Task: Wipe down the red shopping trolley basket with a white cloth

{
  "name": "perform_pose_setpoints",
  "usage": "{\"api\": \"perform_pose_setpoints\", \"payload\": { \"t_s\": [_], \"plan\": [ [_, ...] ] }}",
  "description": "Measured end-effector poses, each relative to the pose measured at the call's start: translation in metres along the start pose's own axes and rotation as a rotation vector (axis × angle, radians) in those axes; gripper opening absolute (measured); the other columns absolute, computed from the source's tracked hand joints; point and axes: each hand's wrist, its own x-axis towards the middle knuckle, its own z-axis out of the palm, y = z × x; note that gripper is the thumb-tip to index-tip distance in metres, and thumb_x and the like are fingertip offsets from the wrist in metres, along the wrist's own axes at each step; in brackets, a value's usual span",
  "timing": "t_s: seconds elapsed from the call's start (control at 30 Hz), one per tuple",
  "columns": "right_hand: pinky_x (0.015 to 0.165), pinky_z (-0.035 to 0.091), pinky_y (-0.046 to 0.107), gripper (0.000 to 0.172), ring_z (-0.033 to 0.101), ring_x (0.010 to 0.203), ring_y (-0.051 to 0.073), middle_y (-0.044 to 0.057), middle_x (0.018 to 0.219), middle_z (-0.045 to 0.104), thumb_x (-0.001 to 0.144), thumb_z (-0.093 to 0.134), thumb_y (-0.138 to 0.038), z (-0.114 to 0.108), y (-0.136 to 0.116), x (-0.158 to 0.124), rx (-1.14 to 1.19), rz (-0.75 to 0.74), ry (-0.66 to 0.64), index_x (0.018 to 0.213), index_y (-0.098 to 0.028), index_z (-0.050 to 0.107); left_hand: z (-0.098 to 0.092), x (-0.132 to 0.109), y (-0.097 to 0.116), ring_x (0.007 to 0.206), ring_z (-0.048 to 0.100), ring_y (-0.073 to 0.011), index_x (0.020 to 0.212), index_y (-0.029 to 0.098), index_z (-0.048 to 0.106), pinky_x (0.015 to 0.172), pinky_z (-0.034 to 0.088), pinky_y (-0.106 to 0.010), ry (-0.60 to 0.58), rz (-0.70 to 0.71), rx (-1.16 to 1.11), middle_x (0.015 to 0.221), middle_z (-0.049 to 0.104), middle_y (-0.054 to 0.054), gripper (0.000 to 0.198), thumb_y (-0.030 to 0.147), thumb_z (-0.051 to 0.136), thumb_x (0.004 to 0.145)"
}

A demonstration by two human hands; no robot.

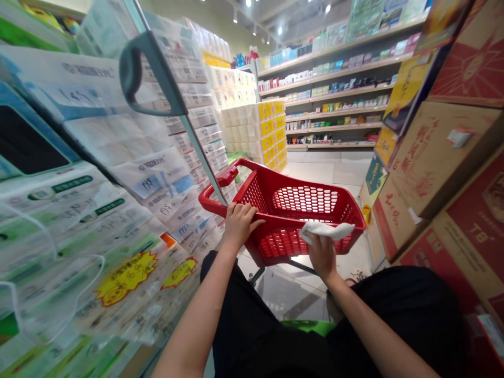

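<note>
A red plastic shopping basket (pixel 303 202) stands on a wheeled frame in the aisle in front of me. My left hand (pixel 239 223) grips its near rim at the left corner, fingers curled over the edge. My right hand (pixel 323 252) presses a white cloth (pixel 326 231) against the basket's near outer wall just below the rim. The basket looks empty inside. Its grey pull handle (pixel 147 73) rises up to the left on a long metal bar.
Stacks of wrapped tissue packs (pixel 118 173) fill the left side. Brown and red cartons (pixel 444 173) are piled on the right. Yellow and white packs (pixel 255 131) stand ahead, with stocked shelves (pixel 334 100) behind them. Pale tiled floor (pixel 326 170) runs between.
</note>
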Motion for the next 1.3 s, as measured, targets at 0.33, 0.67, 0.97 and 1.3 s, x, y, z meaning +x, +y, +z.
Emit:
{"api": "perform_pose_setpoints", "payload": {
  "t_s": [0.33, 0.67, 0.97, 1.3],
  "plan": [
    [0.086, 0.048, 0.041, 0.055, 0.058, 0.100, 0.026, 0.009, 0.117, 0.063, 0.085, 0.047, -0.010, 0.004, -0.015, 0.000, 0.000, -0.339, -0.328, 0.134, -0.034, 0.052, -0.001, 0.001, -0.001, 0.094, 0.052, -0.0252, 0.098, 0.024, 0.063, 0.098, 0.032, -0.043, -0.002, 0.010, 0.001, 0.096, 0.063, -0.006, 0.028, 0.050, 0.061, 0.085],
    [0.073, 0.048, 0.037, 0.033, 0.056, 0.106, 0.028, 0.012, 0.121, 0.052, 0.088, 0.042, -0.023, -0.034, 0.076, -0.045, 0.047, 0.225, 0.045, 0.118, -0.024, 0.056, -0.004, -0.003, 0.002, 0.095, 0.052, -0.0261, 0.098, 0.024, 0.063, 0.100, 0.031, -0.044, 0.000, -0.001, 0.005, 0.094, 0.063, -0.007, 0.029, 0.049, 0.061, 0.085],
    [0.066, 0.046, 0.039, 0.053, 0.057, 0.100, 0.033, 0.022, 0.121, 0.047, 0.086, 0.050, -0.050, -0.025, 0.037, -0.012, 0.242, 0.554, 0.239, 0.125, -0.016, 0.042, -0.007, -0.008, 0.007, 0.095, 0.052, -0.0274, 0.098, 0.025, 0.063, 0.100, 0.031, -0.046, 0.007, -0.024, -0.002, 0.094, 0.062, -0.007, 0.025, 0.047, 0.061, 0.085],
    [0.058, 0.041, 0.024, 0.027, 0.062, 0.080, 0.016, 0.003, 0.107, 0.063, 0.086, 0.053, -0.028, 0.000, -0.065, -0.007, 0.205, -0.062, -0.403, 0.112, -0.032, 0.057, -0.013, -0.011, 0.009, 0.094, 0.052, -0.0262, 0.097, 0.024, 0.063, 0.100, 0.031, -0.045, 0.006, -0.011, 0.019, 0.095, 0.062, -0.006, 0.026, 0.047, 0.062, 0.085]
  ]
}}
